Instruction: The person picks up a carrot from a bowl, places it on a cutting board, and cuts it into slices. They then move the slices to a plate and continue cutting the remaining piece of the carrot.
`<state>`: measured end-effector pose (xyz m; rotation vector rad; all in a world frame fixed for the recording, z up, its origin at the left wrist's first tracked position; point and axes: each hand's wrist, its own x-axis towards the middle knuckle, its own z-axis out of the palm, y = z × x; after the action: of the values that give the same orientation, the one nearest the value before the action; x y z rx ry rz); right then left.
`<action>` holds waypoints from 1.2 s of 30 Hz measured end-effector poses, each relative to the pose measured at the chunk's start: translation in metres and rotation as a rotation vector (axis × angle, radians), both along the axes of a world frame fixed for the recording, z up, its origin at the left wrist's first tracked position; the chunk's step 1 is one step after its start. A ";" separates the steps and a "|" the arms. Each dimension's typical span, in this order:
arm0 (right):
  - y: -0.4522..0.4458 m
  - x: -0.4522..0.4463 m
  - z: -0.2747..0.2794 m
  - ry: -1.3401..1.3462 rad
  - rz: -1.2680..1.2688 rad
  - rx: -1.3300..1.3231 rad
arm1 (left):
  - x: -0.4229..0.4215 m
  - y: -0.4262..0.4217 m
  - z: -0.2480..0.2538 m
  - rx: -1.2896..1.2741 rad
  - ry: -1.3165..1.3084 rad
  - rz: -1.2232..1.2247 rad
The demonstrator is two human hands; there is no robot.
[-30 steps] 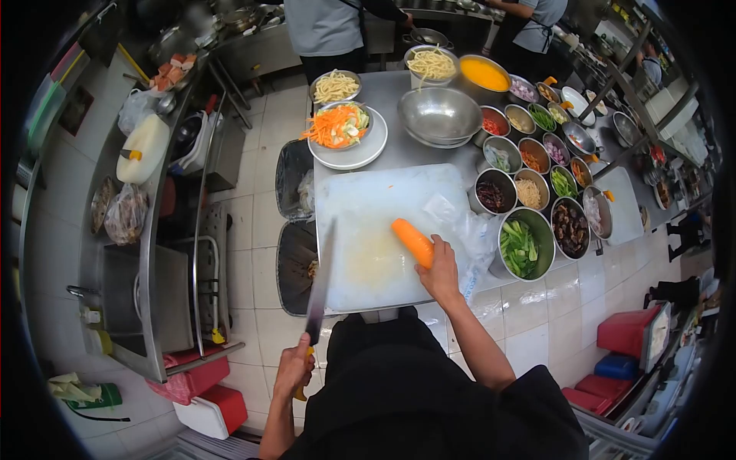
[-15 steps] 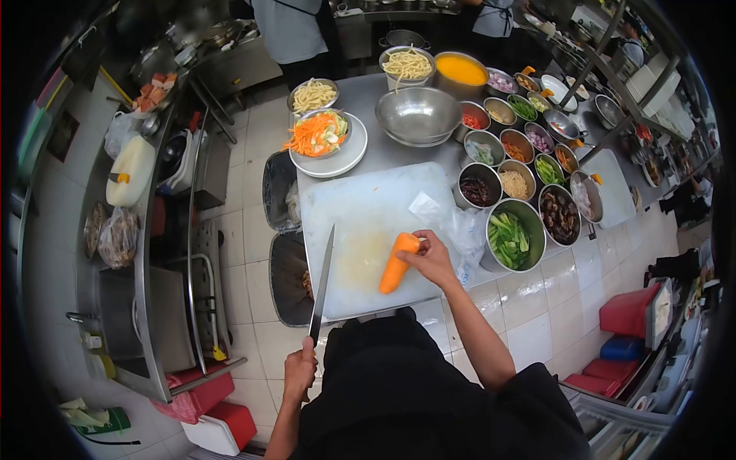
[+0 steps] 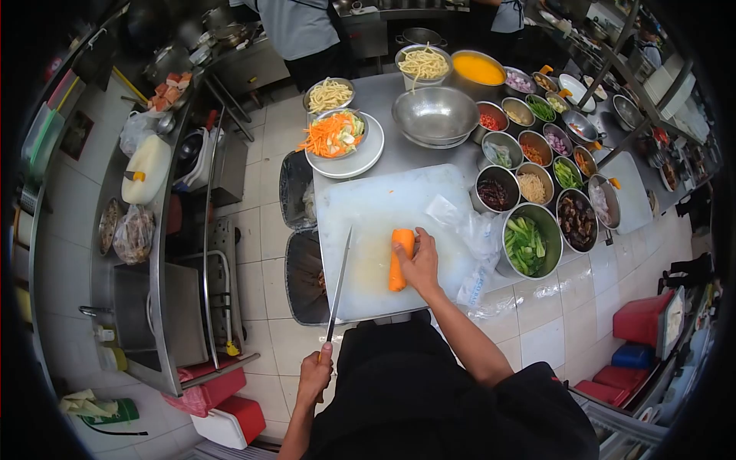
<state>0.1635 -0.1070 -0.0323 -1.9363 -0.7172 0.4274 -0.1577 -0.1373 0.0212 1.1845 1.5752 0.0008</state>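
A thick peeled carrot (image 3: 399,268) lies on the white cutting board (image 3: 437,184), its length running toward my body. My right hand (image 3: 418,259) grips its right side, thumb on top and fingers along the far side. In my left hand (image 3: 315,371) is the handle of a long knife (image 3: 340,285), fingers wrapped round it. The blade points up and away, over the board's left edge, apart from the carrot. Crumpled clear plastic (image 3: 477,238) rests on the board's right side.
Several metal pots of cut ingredients crowd the right, the nearest holding green vegetables (image 3: 524,244). Behind the board stand an empty metal bowl (image 3: 435,115) and a bowl of shredded carrot (image 3: 334,136) on white plates. Lined bins (image 3: 304,268) adjoin the table's left edge. A co-worker (image 3: 297,31) stands beyond.
The carrot has turned from slanted to nearly straight, and my right hand has shifted its grip lower along it. My left hand still holds the knife. The whole view has shifted slightly.
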 end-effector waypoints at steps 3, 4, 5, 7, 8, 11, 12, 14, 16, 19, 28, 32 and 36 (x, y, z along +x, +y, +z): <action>0.002 0.007 -0.010 0.117 -0.095 0.002 | 0.003 -0.005 -0.004 0.058 0.034 -0.009; 0.004 0.006 -0.010 0.117 -0.096 0.002 | 0.004 -0.005 -0.005 0.102 0.050 -0.032; 0.007 0.003 -0.010 0.009 -0.078 -0.039 | 0.004 -0.005 -0.005 0.101 0.051 -0.034; 0.011 -0.002 -0.010 -0.097 -0.064 -0.089 | 0.012 0.000 0.002 0.058 0.122 -0.122; 0.014 -0.003 -0.010 -0.122 -0.017 -0.049 | 0.014 0.001 0.003 0.052 0.123 -0.126; 0.018 -0.002 -0.014 -0.178 0.054 -0.004 | 0.019 0.004 0.007 0.087 0.128 -0.167; 0.020 -0.001 -0.014 -0.212 0.080 0.006 | 0.023 0.005 0.012 0.110 0.144 -0.198; 0.023 -0.003 -0.014 -0.230 0.067 -0.012 | 0.026 0.007 0.014 0.123 0.161 -0.224; 0.026 -0.006 -0.014 -0.247 0.053 -0.032 | 0.028 0.010 0.012 0.148 0.171 -0.259; 0.029 -0.013 -0.015 -0.282 0.003 -0.057 | 0.037 0.014 0.027 0.123 0.170 -0.264; 0.031 -0.016 -0.007 -0.295 -0.042 -0.113 | 0.051 0.015 0.046 0.120 0.165 -0.344; 0.032 -0.017 -0.008 -0.293 -0.070 -0.108 | 0.052 0.017 0.050 0.120 0.173 -0.348; 0.032 -0.018 -0.006 -0.298 -0.071 -0.112 | 0.052 0.018 0.055 0.130 0.188 -0.360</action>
<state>0.1460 -0.0749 -0.0385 -2.1500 -0.8254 0.1375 -0.1053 -0.1196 0.0765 1.5961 1.5192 -0.2538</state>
